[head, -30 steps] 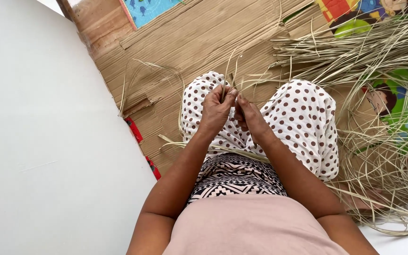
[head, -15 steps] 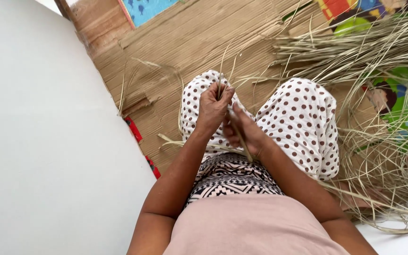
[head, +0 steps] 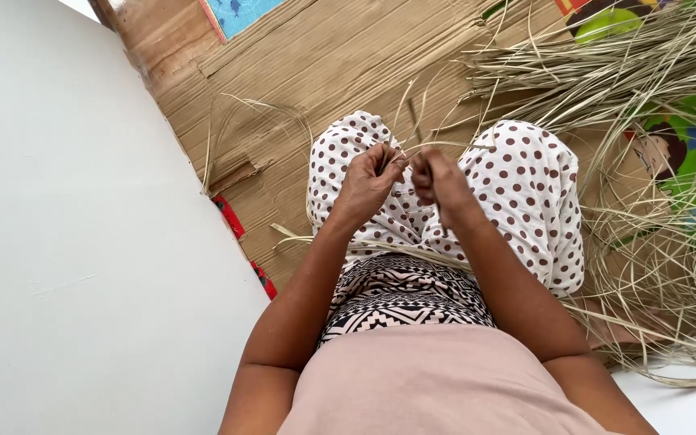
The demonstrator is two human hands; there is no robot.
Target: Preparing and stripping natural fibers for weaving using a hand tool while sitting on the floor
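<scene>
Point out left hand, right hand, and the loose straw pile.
left hand [head: 366, 184], head view, on the back of the closed fist.
right hand [head: 437, 179], head view, on the knuckles.
straw pile [head: 646, 64], head view, on the dense bundle of strands at upper right.

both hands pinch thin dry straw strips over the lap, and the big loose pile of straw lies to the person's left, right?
Not quite: the pile of straw lies to the person's right, as the head view shows. The left hand and right hand do pinch thin strips over the lap.
</scene>
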